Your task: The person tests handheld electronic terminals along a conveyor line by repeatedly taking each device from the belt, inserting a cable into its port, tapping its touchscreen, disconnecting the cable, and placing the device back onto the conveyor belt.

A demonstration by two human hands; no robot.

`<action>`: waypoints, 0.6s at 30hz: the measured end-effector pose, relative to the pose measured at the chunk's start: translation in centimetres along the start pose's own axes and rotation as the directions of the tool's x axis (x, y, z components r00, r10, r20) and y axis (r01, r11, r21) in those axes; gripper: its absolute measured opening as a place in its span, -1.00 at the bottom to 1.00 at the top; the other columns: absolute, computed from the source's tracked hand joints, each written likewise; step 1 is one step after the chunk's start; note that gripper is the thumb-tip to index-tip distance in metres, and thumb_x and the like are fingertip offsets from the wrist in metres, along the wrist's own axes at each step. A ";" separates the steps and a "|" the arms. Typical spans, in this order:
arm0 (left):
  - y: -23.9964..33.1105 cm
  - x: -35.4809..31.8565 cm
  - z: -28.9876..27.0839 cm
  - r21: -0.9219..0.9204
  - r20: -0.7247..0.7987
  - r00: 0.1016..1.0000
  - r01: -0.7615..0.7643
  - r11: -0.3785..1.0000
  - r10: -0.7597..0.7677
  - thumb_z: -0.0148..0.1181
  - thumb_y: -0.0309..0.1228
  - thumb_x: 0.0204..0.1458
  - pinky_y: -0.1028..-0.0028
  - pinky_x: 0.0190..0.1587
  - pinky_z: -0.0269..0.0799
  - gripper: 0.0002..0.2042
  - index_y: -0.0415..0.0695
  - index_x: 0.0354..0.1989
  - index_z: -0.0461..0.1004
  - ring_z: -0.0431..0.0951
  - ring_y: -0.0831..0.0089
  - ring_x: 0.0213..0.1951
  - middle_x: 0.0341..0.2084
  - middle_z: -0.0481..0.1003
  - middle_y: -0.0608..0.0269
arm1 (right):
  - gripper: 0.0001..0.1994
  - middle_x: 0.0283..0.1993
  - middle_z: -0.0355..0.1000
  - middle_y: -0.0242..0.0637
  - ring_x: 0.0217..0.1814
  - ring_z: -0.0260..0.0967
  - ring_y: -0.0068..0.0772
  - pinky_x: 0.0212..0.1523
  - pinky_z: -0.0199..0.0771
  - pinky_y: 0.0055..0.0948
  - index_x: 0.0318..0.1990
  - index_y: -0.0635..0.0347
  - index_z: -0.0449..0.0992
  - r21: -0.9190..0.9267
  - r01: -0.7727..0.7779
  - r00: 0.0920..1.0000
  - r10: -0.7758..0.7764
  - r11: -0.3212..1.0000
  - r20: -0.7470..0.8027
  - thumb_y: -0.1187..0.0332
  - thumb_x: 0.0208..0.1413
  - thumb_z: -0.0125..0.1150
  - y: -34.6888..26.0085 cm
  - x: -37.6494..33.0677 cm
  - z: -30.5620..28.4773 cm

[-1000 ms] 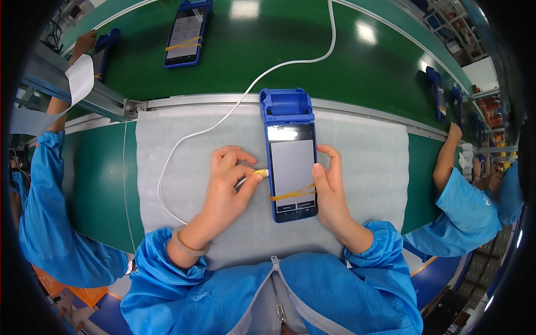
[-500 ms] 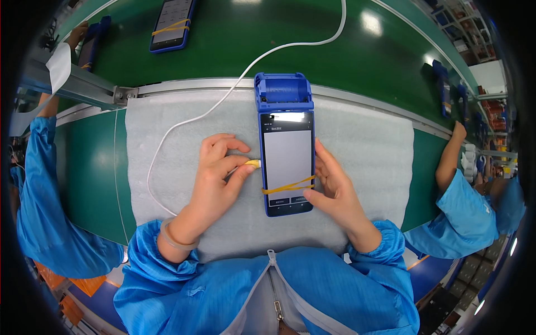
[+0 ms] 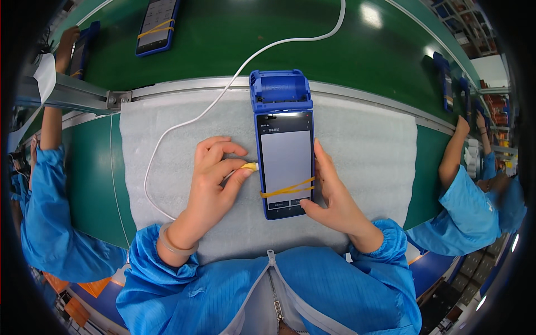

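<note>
A blue handheld payment terminal (image 3: 286, 162) with a lit, mostly blank screen lies upright before me over the white foam sheet. Its printer bay (image 3: 280, 89) at the far end stands uncovered. A yellow rubber band (image 3: 279, 191) crosses the lower screen. My left hand (image 3: 215, 173) pinches the yellow plug (image 3: 249, 166) of a white cable (image 3: 195, 120) at the terminal's left edge; whether it is fully seated I cannot tell. My right hand (image 3: 335, 195) grips the right edge, its thumb at the lower screen and some fingers hidden behind.
The white foam sheet (image 3: 368, 151) covers the bench before a metal rail (image 3: 357, 96). Beyond, another banded terminal (image 3: 157, 28) lies on the green surface (image 3: 223, 33). Co-workers' arms reach in at left (image 3: 47, 167) and right (image 3: 455, 151), near more blue terminals (image 3: 444, 81).
The view has shifted slightly. My thumb has slid a little down and left on the screen. The terminal beyond the rail sits further left, and another hand shows at far right.
</note>
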State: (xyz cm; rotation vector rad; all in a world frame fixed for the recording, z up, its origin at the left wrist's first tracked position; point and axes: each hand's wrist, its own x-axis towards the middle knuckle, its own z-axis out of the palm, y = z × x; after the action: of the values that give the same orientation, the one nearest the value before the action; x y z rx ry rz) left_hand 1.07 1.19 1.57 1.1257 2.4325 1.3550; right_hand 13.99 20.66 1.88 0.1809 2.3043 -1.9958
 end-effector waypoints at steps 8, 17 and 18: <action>0.0 0.0 0.0 -0.008 0.005 1.000 -0.016 1.000 0.016 0.24 -0.56 -0.22 0.30 -0.02 0.22 -0.91 -0.23 -0.49 0.50 0.27 0.16 -0.04 -0.29 0.42 0.23 | 0.00 0.33 -0.28 -0.06 0.40 -0.28 -0.14 0.31 -0.13 -0.23 0.31 0.22 -0.47 -0.129 -0.040 0.997 0.031 0.991 -0.066 0.68 -0.27 0.08 -0.5 0.1 1.3; -0.1 0.0 0.0 -0.017 0.010 1.000 -0.018 1.000 0.018 0.24 -0.55 -0.22 0.30 -0.02 0.22 -0.91 -0.25 -0.48 0.50 0.27 0.16 -0.04 -0.28 0.42 0.23 | 0.09 0.26 -0.28 0.13 0.34 -0.25 0.09 0.25 -0.03 -0.15 0.27 0.30 -0.54 -0.264 -0.001 0.999 -0.011 0.964 -0.044 0.52 -0.24 0.30 -1.3 0.4 1.5; -0.1 0.0 0.0 -0.016 0.010 1.000 -0.020 1.000 0.020 0.25 -0.55 -0.22 0.29 -0.02 0.22 -0.90 -0.25 -0.48 0.49 0.27 0.16 -0.04 -0.28 0.42 0.23 | 0.09 0.26 -0.28 0.13 0.34 -0.25 0.09 0.25 -0.03 -0.15 0.27 0.30 -0.54 -0.264 -0.002 0.999 -0.011 0.965 -0.045 0.52 -0.24 0.30 -1.3 0.4 1.5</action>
State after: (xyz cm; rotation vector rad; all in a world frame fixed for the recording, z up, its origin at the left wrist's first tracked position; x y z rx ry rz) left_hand 1.05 1.16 1.49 1.1532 2.4057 1.3676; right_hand 13.41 19.00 2.90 0.2033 2.5702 -1.6784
